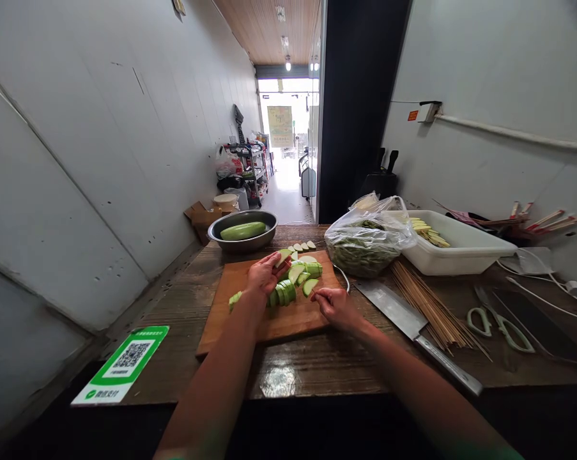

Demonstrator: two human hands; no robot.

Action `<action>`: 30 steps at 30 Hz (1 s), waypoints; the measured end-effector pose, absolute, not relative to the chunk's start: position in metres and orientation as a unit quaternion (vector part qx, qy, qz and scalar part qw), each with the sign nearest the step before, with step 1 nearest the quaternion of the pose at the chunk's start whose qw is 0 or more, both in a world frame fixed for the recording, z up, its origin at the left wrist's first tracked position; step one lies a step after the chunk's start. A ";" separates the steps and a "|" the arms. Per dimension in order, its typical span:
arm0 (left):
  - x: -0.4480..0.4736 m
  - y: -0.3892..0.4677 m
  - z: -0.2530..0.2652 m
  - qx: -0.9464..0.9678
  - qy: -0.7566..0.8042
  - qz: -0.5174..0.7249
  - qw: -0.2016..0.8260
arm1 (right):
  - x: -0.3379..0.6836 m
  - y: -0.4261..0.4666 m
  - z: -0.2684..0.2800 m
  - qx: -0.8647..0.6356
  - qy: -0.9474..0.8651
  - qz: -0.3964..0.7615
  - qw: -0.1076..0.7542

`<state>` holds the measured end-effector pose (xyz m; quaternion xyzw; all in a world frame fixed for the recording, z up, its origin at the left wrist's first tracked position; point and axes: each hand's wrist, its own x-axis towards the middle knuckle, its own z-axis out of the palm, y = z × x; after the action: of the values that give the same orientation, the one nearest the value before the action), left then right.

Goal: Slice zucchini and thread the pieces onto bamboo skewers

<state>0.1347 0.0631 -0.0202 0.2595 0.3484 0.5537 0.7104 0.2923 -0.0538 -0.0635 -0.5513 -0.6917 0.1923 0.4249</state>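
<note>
My left hand (263,275) is closed on a pale green zucchini slice (283,257), held above the wooden cutting board (269,327). My right hand (337,308) is a closed pinch at the board's right edge, on what looks like a thin bamboo skewer, mostly hidden by the fingers. A half-round zucchini slice (310,287) is right by its fingertips, seemingly at the skewer's tip. Between the hands lie more cut pieces, with a row of sliced zucchini (284,292) under my left wrist. Several slices (301,246) are lined up beyond the board.
A metal bowl (264,241) with a whole zucchini (243,231) stands behind. To the right are a plastic bag of greens (369,249), a white tub (461,260), a cleaver (393,306), loose bamboo skewers (427,306) and scissors (501,326). A QR-code card (125,364) lies left.
</note>
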 end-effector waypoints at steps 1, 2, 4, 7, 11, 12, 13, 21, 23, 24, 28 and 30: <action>0.135 0.063 -0.020 0.262 0.350 0.556 0.707 | 0.292 -0.053 -0.064 -0.552 -0.693 0.191 0.423; 0.136 0.062 -0.021 0.266 0.351 0.558 0.703 | 0.293 -0.053 -0.065 -0.553 -0.693 0.188 0.422; 0.138 0.062 -0.021 0.275 0.351 0.561 0.698 | 0.293 -0.052 -0.066 -0.555 -0.693 0.185 0.422; 0.139 0.061 -0.022 0.286 0.350 0.561 0.693 | 0.292 -0.053 -0.066 -0.556 -0.687 0.189 0.427; 0.138 0.061 -0.020 0.269 0.357 0.568 0.692 | 0.290 -0.056 -0.062 -0.564 -0.685 0.191 0.419; 0.137 0.062 -0.019 0.262 0.358 0.567 0.694 | 0.290 -0.056 -0.061 -0.566 -0.686 0.191 0.416; 0.136 0.062 -0.019 0.255 0.359 0.564 0.698 | 0.289 -0.057 -0.060 -0.567 -0.687 0.189 0.414; 0.131 0.063 -0.015 0.210 0.360 0.535 0.735 | 0.288 -0.058 -0.059 -0.554 -0.693 0.184 0.423; 0.132 0.063 -0.014 0.204 0.361 0.533 0.738 | 0.288 -0.059 -0.058 -0.550 -0.694 0.185 0.427; 0.132 0.063 -0.014 0.206 0.361 0.533 0.737 | 0.288 -0.059 -0.058 -0.550 -0.693 0.187 0.428; 0.133 0.064 -0.016 0.223 0.358 0.530 0.736 | 0.288 -0.059 -0.058 -0.553 -0.690 0.193 0.424; 0.133 0.064 -0.016 0.225 0.357 0.530 0.735 | 0.289 -0.058 -0.059 -0.554 -0.690 0.193 0.425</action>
<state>0.1328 0.0640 -0.0164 0.2247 0.3571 0.5304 0.7353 0.2887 -0.0584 -0.0586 -0.5536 -0.6900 0.1926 0.4246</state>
